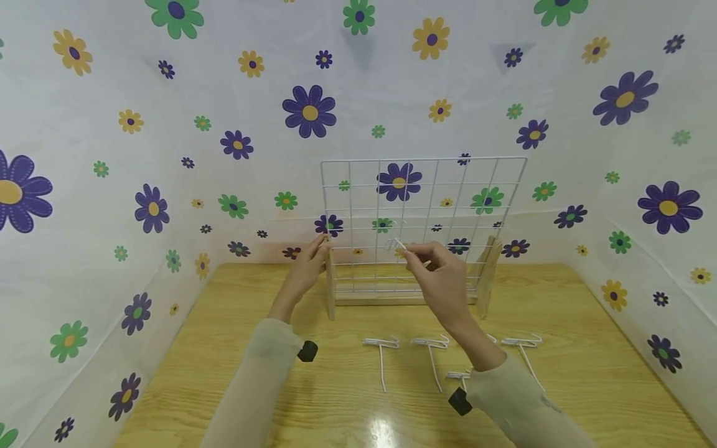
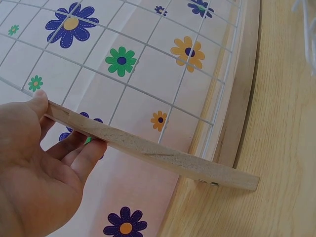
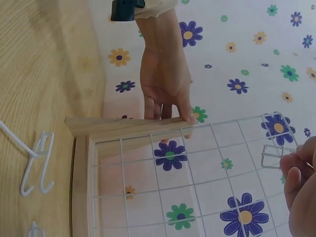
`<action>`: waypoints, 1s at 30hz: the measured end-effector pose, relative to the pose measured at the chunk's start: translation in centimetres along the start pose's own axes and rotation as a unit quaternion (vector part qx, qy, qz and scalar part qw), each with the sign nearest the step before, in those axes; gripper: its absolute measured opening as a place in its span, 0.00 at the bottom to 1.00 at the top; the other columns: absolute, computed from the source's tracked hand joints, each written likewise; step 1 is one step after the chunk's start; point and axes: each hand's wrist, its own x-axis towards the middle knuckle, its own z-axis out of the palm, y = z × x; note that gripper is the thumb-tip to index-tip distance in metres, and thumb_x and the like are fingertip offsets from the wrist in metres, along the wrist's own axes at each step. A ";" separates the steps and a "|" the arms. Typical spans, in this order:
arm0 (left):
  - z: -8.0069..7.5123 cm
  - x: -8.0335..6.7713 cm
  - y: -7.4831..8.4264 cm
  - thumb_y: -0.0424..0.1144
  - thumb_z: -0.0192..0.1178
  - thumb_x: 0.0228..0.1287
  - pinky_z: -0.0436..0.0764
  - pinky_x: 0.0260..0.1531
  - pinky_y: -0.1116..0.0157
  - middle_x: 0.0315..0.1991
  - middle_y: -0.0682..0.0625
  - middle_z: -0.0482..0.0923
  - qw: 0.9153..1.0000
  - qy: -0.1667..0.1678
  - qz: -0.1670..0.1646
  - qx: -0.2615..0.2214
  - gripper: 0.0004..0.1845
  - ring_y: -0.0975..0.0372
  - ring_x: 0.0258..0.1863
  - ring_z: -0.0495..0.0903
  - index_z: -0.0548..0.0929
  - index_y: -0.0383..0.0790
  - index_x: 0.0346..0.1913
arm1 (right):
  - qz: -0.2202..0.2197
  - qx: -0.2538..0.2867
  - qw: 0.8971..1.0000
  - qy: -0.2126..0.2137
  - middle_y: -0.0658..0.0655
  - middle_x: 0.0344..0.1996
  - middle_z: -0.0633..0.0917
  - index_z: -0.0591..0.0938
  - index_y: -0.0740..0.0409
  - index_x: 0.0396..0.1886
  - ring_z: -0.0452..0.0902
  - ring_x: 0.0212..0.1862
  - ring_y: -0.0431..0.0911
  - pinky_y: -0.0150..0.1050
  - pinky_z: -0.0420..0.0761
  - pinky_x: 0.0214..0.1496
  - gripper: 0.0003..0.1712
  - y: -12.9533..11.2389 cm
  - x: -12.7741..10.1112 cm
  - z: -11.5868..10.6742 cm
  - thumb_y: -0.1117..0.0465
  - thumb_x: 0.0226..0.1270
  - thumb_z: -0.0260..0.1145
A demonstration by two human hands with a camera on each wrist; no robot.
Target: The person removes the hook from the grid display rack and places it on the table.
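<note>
A white wire grid (image 1: 422, 224) stands upright in a wooden stand (image 1: 403, 300) toward the back of the counter (image 1: 588, 373), close to the flowered backdrop (image 1: 168, 155). The left hand (image 1: 305, 267) holds the stand's left wooden upright (image 2: 148, 150), thumb along its upper edge and fingers (image 2: 81, 153) curled under it. The right hand (image 1: 439, 274) is raised in front of the grid's middle, its thumb and forefinger pinching a small white wire hook (image 3: 273, 157) that lies against the grid wires. In front of the grid, nearer the person, several more white hooks (image 1: 383, 354) lie flat on the counter in a loose row, some partly hidden under the right forearm.
</note>
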 end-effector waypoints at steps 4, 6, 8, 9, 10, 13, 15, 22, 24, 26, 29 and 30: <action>0.0 0.0 0.0 0.49 0.43 0.86 0.75 0.69 0.51 0.80 0.40 0.57 1.000 0.003 -0.001 0.003 0.29 0.43 0.75 0.64 0.57 0.50 0.83 | 0.007 0.006 1.000 -0.003 0.58 0.30 0.89 0.88 0.65 0.40 0.79 0.25 0.37 0.23 0.71 0.20 0.03 -0.3 -0.5 -0.7 0.72 0.68 0.71; 0.0 0.0 -0.1 0.48 0.42 0.86 0.75 0.69 0.51 0.80 0.40 0.57 1.000 0.003 -0.001 0.002 0.29 0.43 0.75 0.64 0.56 0.49 0.83 | 0.003 0.000 1.000 -0.002 0.58 0.29 0.88 0.88 0.65 0.40 0.78 0.24 0.37 0.23 0.71 0.20 0.04 -0.5 -0.7 -0.9 0.73 0.67 0.72; 0.0 0.0 -0.1 0.48 0.42 0.86 0.75 0.69 0.52 0.80 0.40 0.57 1.000 0.005 -0.003 0.002 0.29 0.43 0.74 0.64 0.56 0.50 0.83 | -0.004 -0.005 1.000 -0.001 0.59 0.29 0.88 0.88 0.66 0.39 0.78 0.25 0.37 0.23 0.70 0.20 0.05 -0.6 -1.0 -1.2 0.75 0.66 0.71; 0.0 0.0 -0.1 0.48 0.42 0.86 0.75 0.68 0.52 0.80 0.40 0.57 1.000 0.006 -0.002 0.002 0.29 0.43 0.74 0.65 0.56 0.49 0.83 | -0.009 -0.009 1.000 0.000 0.60 0.29 0.88 0.88 0.67 0.39 0.78 0.25 0.37 0.23 0.70 0.19 0.05 -0.6 -1.2 -1.3 0.76 0.65 0.71; 0.0 0.0 -0.1 0.48 0.42 0.86 0.75 0.69 0.52 0.80 0.40 0.57 1.000 0.006 -0.001 0.003 0.29 0.42 0.74 0.65 0.56 0.49 0.83 | -0.014 -0.012 1.000 0.001 0.61 0.28 0.88 0.88 0.68 0.39 0.78 0.24 0.37 0.23 0.69 0.19 0.06 -0.7 -1.3 -1.4 0.78 0.64 0.71; 0.0 -0.1 -0.1 0.49 0.42 0.86 0.75 0.68 0.51 0.80 0.39 0.57 1.000 0.006 0.000 0.006 0.29 0.42 0.74 0.65 0.56 0.49 0.83 | -0.027 -0.015 1.000 0.006 0.62 0.28 0.88 0.87 0.69 0.37 0.80 0.25 0.37 0.23 0.69 0.19 0.08 -0.7 -1.7 -1.8 0.81 0.61 0.70; 0.0 -0.1 0.0 0.49 0.42 0.86 0.75 0.68 0.51 0.80 0.39 0.57 1.000 0.006 0.001 0.007 0.29 0.42 0.74 0.65 0.56 0.49 0.83 | -0.030 -0.015 0.999 0.008 0.60 0.27 0.88 0.88 0.68 0.37 0.79 0.24 0.36 0.23 0.71 0.19 0.08 -0.8 -2.0 -2.1 0.81 0.61 0.71; 0.1 0.0 0.0 0.49 0.42 0.86 0.75 0.68 0.51 0.79 0.39 0.58 1.000 0.006 0.000 0.008 0.29 0.42 0.73 0.66 0.56 0.50 0.83 | -0.025 0.009 1.000 0.002 0.51 0.27 0.88 0.89 0.65 0.37 0.78 0.22 0.36 0.24 0.70 0.17 0.08 -0.8 -3.3 -3.0 0.78 0.63 0.72; 0.1 0.1 0.0 0.50 0.42 0.86 0.75 0.68 0.51 0.80 0.40 0.58 1.000 0.005 -0.001 0.010 0.29 0.42 0.73 0.66 0.56 0.51 0.83 | -0.017 0.013 1.000 0.000 0.50 0.27 0.88 0.89 0.65 0.37 0.78 0.23 0.36 0.24 0.70 0.17 0.08 -0.8 -3.7 -3.3 0.78 0.63 0.72; 0.1 0.1 0.0 0.50 0.42 0.86 0.75 0.68 0.52 0.79 0.40 0.58 1.000 0.005 -0.002 0.011 0.30 0.43 0.73 0.66 0.56 0.51 0.83 | -0.012 0.010 1.000 0.000 0.50 0.28 0.88 0.89 0.64 0.37 0.79 0.24 0.36 0.24 0.71 0.17 0.08 -0.8 -4.1 -3.5 0.78 0.63 0.72; 0.1 0.1 -0.1 0.50 0.42 0.86 0.75 0.68 0.51 0.79 0.39 0.58 1.000 0.005 -0.001 0.010 0.30 0.42 0.73 0.66 0.56 0.50 0.83 | -0.014 0.003 1.000 -0.001 0.50 0.30 0.88 0.89 0.64 0.38 0.80 0.25 0.36 0.24 0.72 0.18 0.09 -0.5 -4.8 -3.8 0.79 0.62 0.72; 0.1 0.1 -0.2 0.50 0.43 0.86 0.75 0.68 0.51 0.79 0.40 0.58 1.000 0.005 0.000 0.009 0.30 0.42 0.73 0.66 0.56 0.50 0.83 | -0.015 0.000 1.000 0.000 0.49 0.30 0.88 0.89 0.64 0.38 0.80 0.25 0.36 0.24 0.72 0.18 0.10 -0.4 -5.0 -3.9 0.79 0.61 0.72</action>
